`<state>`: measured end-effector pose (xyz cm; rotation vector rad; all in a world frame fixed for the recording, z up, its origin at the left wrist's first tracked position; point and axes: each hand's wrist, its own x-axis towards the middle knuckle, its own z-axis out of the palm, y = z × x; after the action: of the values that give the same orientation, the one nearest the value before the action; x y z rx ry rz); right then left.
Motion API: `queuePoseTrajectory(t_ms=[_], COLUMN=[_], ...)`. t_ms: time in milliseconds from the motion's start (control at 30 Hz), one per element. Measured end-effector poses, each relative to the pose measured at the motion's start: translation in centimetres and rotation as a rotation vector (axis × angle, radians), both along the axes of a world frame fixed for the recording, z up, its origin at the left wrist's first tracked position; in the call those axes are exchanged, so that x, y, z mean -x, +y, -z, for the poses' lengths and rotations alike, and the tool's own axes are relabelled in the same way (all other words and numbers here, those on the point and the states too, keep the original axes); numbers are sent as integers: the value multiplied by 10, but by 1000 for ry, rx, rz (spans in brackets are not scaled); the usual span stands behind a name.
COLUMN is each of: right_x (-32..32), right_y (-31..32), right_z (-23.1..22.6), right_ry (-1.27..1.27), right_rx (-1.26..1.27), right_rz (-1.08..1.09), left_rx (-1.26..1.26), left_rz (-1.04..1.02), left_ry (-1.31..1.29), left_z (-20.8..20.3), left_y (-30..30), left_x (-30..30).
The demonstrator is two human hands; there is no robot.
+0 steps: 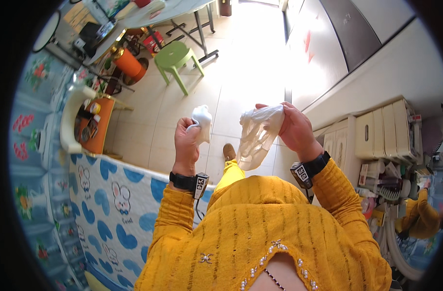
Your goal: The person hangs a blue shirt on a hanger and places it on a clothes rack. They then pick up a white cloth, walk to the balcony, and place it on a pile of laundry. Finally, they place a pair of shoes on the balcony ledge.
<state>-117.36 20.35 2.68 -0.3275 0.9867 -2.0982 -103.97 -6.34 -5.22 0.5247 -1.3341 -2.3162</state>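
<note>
My left hand (186, 145) is closed around a small bunched white cloth (202, 119), which sticks out above and beside the fingers. To its right, my right hand (299, 130) grips the upper corner of a thin, whitish, see-through piece (258, 136) that hangs down in folds. Light shows through it in places, and its exact kind is unclear. The two pieces hang apart in front of my body, over the tiled floor. Both wrists wear black bands with small boxes attached.
A bed with a blue-heart sheet (105, 208) lies at left, beside a chair (96, 123) with small items on its orange seat. Farther off stand a green stool (174, 57), an orange cylinder (128, 64) and a table (158, 14). White drawers (384, 131) and a mirror (420, 218) line the right.
</note>
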Motion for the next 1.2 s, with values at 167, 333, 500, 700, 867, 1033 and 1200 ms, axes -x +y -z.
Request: queuePoseTrajectory(t_ms=[167,333,500,700,867,1033,1200], right_x=[100,196,288,443,592,709,814], right_y=[-42,-80,-116,-110,-112,-142,-159], right_z=[-12,-10,-1,23,57,71,67], right_ry=[7,166,149,207,519,839,71], right_rx=[-87,-196,-96,-90,-556,-1194,-611], right_rz=[123,169,237,212,523,899,435], left_rx=[210,1052,1356,591,-5,-39,39], left_rz=[256,373,342,705,734,901,835], left_ry=[-115,-35,-19,-157,-187,-96,-99], left_z=[-18,-46,-58,-47,-86,-110,-93], left_y=[-46,-59,-62,-121,-171,-180,-205], left_x=[128,251,382,549,652,751,859])
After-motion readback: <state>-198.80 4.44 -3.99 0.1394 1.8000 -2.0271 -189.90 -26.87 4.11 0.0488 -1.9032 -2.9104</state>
